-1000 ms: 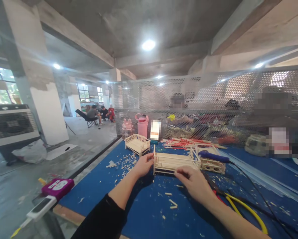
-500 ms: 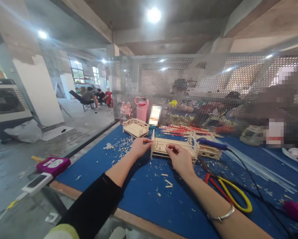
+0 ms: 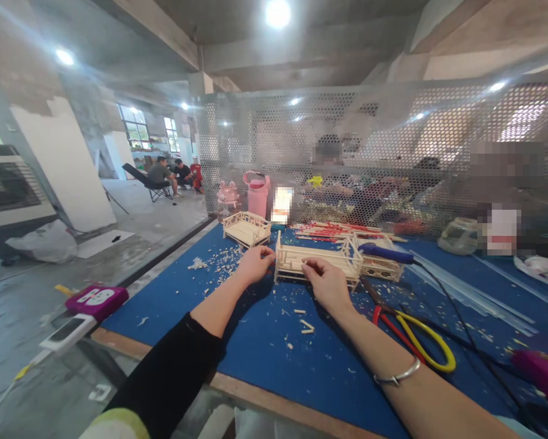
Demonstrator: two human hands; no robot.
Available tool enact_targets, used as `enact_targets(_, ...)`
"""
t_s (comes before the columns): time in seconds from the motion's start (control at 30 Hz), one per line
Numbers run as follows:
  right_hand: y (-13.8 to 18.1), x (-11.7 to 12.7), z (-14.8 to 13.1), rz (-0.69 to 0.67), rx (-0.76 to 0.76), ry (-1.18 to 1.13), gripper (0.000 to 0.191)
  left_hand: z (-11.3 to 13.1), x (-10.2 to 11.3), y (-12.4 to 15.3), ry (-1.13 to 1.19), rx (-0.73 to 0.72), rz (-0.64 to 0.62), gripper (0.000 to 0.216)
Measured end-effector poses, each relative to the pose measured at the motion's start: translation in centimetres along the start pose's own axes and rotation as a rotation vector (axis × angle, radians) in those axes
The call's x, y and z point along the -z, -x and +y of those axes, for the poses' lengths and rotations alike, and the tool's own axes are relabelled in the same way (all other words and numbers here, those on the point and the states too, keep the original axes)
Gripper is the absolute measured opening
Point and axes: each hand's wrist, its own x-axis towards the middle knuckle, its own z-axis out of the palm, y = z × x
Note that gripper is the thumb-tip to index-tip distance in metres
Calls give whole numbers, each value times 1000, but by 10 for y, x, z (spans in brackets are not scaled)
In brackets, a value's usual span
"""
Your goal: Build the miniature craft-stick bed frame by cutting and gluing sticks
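A small model bed made of pale wooden sticks (image 3: 320, 259) stands on the blue tabletop between my hands. My left hand (image 3: 254, 265) is at its left end post, fingers drawn together; whether they grip the post or only lie beside it I cannot make out. At the bed's front side, my right hand (image 3: 326, 283) pinches a tiny pale stick piece, mostly covered by the fingertips. A second stick model with railings (image 3: 246, 230) sits behind my left hand. Right of the bed, a blue-handled glue gun or hot tool (image 3: 388, 252) rests across another stick model (image 3: 381, 268).
Red-and-yellow-handled cutters (image 3: 414, 341) lie right of my forearm, near a black cord. Clear glue sticks (image 3: 475, 292), red-tipped sticks (image 3: 333, 231) and wood scraps (image 3: 307, 327) are scattered about. A pink cup (image 3: 257, 196) stands by the perforated screen (image 3: 265, 134). People sit beyond.
The view has shifted slightly, so everything appears a little higher and further left. Both hands keep nearly the same places at the model bed.
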Motion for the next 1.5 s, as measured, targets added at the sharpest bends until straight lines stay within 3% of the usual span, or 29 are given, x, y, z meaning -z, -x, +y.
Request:
enact_targets(0.13,1,2,-4,7,-1,6,30,1,8,3,-143,-12,-86,19)
enact_targets(0.27,1,2,-6,17,4,17,28,7,19,10,-361,-139,-180,8)
enact_targets(0.47,0,2,-7,20,4,41,28,12,19,11,-580,-290,-156,22)
enact_targets(0.93,1,3,-7,29,8,71,26,16,23,14,-608,-316,-210,22)
enact_targets(1.17,-3,-7,-8,-2,11,70,28,14,20,13,-556,-259,-118,21)
enact_targets(1.5,-6,-6,-12,-47,-29,110,17,11,16,7,-394,-266,206,31)
